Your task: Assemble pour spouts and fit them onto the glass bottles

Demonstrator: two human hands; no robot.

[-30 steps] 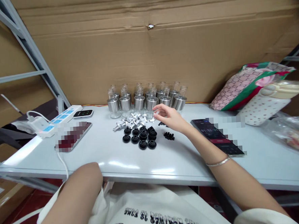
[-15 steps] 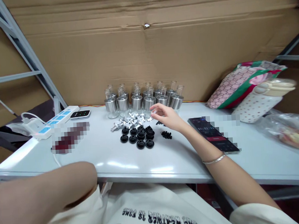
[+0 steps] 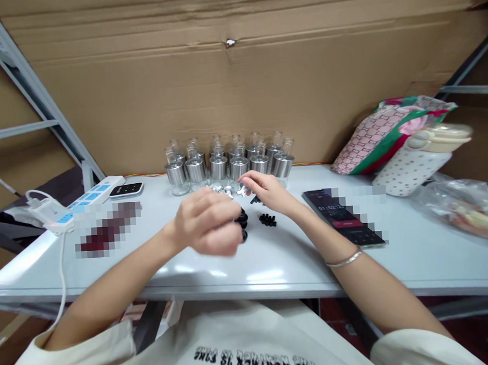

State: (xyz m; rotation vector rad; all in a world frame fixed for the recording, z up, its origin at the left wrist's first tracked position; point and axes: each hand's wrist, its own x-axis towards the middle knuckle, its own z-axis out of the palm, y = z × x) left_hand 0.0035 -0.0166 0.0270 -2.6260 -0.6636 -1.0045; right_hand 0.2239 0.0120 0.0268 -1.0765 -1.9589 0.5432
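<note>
With the curled left hand (image 3: 207,224) hovering over the black rubber caps (image 3: 242,220), its grasp unclear, the right hand (image 3: 265,191) should pinch one small silver fitting (image 3: 242,190) gently

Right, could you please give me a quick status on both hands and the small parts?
Left hand curled over black rubber caps, grip unclear. Right hand at small silver metal pieces. Silver-collared glass bottles behind.
</note>
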